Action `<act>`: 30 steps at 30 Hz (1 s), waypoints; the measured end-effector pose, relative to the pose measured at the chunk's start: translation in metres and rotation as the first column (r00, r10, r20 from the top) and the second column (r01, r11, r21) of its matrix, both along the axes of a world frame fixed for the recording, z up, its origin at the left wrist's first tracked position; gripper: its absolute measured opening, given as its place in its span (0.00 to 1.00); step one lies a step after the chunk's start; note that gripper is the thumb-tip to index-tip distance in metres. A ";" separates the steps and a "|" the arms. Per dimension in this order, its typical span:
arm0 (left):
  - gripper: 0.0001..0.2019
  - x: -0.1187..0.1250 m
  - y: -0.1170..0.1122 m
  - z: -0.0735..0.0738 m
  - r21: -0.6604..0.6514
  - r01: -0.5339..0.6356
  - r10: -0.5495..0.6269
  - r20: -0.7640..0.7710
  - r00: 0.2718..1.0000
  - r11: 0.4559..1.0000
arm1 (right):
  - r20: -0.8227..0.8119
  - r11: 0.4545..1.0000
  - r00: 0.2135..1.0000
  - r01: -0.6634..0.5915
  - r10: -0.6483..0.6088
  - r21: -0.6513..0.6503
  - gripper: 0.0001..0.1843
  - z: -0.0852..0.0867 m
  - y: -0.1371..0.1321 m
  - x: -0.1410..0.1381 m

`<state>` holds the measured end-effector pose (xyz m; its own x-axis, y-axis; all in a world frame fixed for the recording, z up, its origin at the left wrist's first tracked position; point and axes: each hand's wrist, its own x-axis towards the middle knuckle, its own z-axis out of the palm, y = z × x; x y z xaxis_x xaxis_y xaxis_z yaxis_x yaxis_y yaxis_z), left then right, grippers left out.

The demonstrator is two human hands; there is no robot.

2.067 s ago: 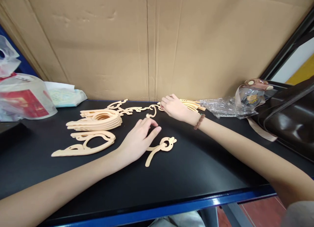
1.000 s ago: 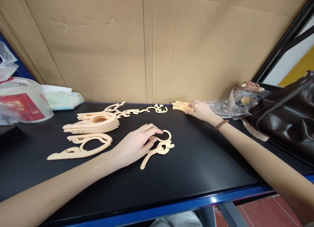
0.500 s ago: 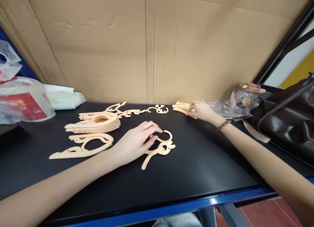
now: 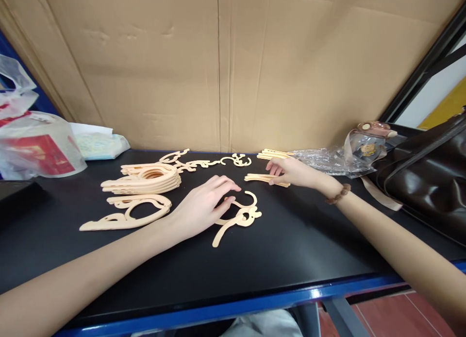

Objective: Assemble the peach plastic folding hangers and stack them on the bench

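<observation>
My left hand (image 4: 204,208) rests on the black table (image 4: 291,249) with its fingertips pinching a small pale wooden hook piece (image 4: 247,200) that sits on a curved cut-out part (image 4: 236,223). My right hand (image 4: 293,173), with a bead bracelet on the wrist, grips a thin pale wooden piece (image 4: 258,178) and holds it just above the table, right of the hook. A small pile of similar thin pieces (image 4: 273,155) lies behind it by the cardboard wall.
A stack of curved wooden cut-outs (image 4: 145,179) and a flat one (image 4: 127,213) lie at left, ornate pieces (image 4: 204,162) at the back. Plastic bags (image 4: 32,147) stand far left; crumpled clear plastic (image 4: 327,160) and a dark brown bag (image 4: 425,176) at right.
My right hand has left the back pile and come toward the middle with one thin piece in its fingers. My left hand stays on the hook piece.
</observation>
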<state>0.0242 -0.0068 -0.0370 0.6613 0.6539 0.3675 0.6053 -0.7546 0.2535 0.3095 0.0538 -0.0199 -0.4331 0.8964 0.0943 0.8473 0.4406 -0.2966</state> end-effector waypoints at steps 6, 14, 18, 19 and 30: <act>0.14 -0.004 0.013 -0.003 -0.021 -0.078 0.078 0.023 0.997 0.997 | -0.189 0.973 0.958 -0.197 0.218 0.122 0.17 -0.008 -0.030 -0.039; 0.11 -0.009 0.025 -0.008 -0.022 -0.142 0.143 0.019 0.990 0.990 | 0.103 0.961 0.984 -0.167 0.147 0.220 0.12 -0.005 -0.027 -0.023; 0.10 -0.010 0.024 -0.006 -0.034 -0.230 0.231 0.004 0.973 0.973 | 0.289 0.949 0.951 0.016 -0.111 0.314 0.13 -0.005 -0.021 -0.016; 0.10 -0.011 0.023 -0.005 -0.032 -0.259 0.259 -0.007 0.966 0.965 | 0.315 0.943 0.934 0.060 -0.169 0.327 0.14 -0.006 -0.020 -0.014; 0.12 -0.011 0.020 0.005 0.157 -0.428 0.453 -0.204 0.868 0.890 | 0.248 0.954 0.939 0.177 -0.237 0.242 0.10 -0.005 -0.016 -0.005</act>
